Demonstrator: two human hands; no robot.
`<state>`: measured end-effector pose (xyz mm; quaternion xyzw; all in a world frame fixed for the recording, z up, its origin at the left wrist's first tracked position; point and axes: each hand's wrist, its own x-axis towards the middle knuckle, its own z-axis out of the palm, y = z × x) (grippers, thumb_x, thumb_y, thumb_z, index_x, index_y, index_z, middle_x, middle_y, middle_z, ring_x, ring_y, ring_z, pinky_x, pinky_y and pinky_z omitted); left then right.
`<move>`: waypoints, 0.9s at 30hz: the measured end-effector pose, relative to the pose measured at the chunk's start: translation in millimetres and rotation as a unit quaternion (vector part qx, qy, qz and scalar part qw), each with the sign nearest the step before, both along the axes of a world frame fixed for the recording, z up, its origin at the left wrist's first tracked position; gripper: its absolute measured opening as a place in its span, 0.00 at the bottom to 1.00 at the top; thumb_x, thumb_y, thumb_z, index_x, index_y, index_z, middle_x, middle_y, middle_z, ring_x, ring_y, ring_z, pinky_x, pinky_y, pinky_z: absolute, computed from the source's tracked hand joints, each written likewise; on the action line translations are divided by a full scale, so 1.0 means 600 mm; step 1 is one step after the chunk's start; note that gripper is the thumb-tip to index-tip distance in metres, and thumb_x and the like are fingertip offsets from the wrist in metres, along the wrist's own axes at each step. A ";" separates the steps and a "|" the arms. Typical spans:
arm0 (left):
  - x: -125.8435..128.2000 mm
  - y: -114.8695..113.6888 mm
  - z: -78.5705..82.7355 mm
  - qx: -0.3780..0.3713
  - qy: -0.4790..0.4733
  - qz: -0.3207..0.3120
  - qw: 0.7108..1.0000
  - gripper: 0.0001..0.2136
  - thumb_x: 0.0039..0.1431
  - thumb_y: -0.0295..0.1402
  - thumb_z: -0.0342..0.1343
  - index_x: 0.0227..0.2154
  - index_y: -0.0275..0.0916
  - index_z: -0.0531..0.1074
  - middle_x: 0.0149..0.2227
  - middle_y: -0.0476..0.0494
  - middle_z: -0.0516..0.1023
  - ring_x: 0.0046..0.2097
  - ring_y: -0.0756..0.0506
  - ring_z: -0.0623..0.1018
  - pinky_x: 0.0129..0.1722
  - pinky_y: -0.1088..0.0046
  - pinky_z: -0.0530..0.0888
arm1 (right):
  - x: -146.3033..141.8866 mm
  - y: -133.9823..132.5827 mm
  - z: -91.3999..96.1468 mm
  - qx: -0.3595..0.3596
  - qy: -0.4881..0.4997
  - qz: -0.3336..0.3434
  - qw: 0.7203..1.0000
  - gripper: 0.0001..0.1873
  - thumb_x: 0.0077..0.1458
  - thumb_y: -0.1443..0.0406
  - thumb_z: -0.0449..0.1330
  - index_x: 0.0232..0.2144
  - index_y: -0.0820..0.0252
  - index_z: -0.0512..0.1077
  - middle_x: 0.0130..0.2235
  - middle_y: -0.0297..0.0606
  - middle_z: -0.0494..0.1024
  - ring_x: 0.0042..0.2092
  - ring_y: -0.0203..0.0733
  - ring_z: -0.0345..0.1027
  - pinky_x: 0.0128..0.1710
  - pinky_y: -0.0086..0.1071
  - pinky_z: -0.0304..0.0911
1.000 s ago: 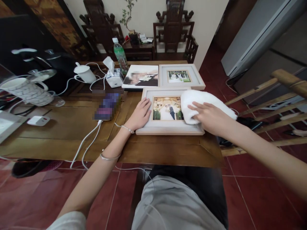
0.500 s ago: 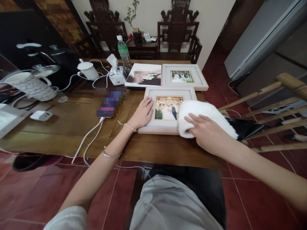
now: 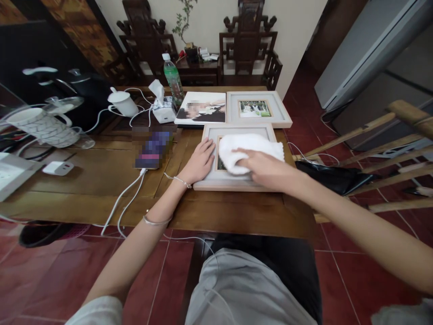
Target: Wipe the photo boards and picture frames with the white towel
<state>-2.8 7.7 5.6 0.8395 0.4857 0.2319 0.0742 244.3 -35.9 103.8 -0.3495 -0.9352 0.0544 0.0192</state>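
A picture frame (image 3: 205,178) with a pale wooden border lies flat on the table in front of me, its photo mostly covered. Along its left border rests my left hand (image 3: 200,161), fingers stretched out flat on the frame. My right hand (image 3: 265,169) grips a fluffy white cloth (image 3: 252,143), pressed over the middle of the frame and hiding most of the photo. Part of the right fingers is tucked into the folds.
Behind lie a second picture frame (image 3: 286,116) and a white-edged photo panel (image 3: 203,101). A phone (image 3: 154,149) on a cable, a tissue box (image 3: 164,110), a green-labelled bottle (image 3: 173,81), a lidded cup (image 3: 125,103) and a mug (image 3: 43,126) stand left. A wooden chair (image 3: 406,122) is at right.
My right hand has slid the white cloth leftward from the frame's right edge onto the photo. My left hand stays on the left border.
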 end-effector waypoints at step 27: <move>0.007 -0.006 0.005 0.000 -0.005 0.009 1.000 0.24 0.67 0.34 0.41 0.62 0.31 0.63 0.66 0.32 0.62 0.70 0.35 0.56 0.69 0.49 0.55 | 0.017 -0.040 0.005 0.064 -0.173 -0.018 0.983 0.17 0.52 0.78 0.51 0.38 0.65 0.77 0.47 0.55 0.77 0.46 0.54 0.72 0.44 0.41 0.63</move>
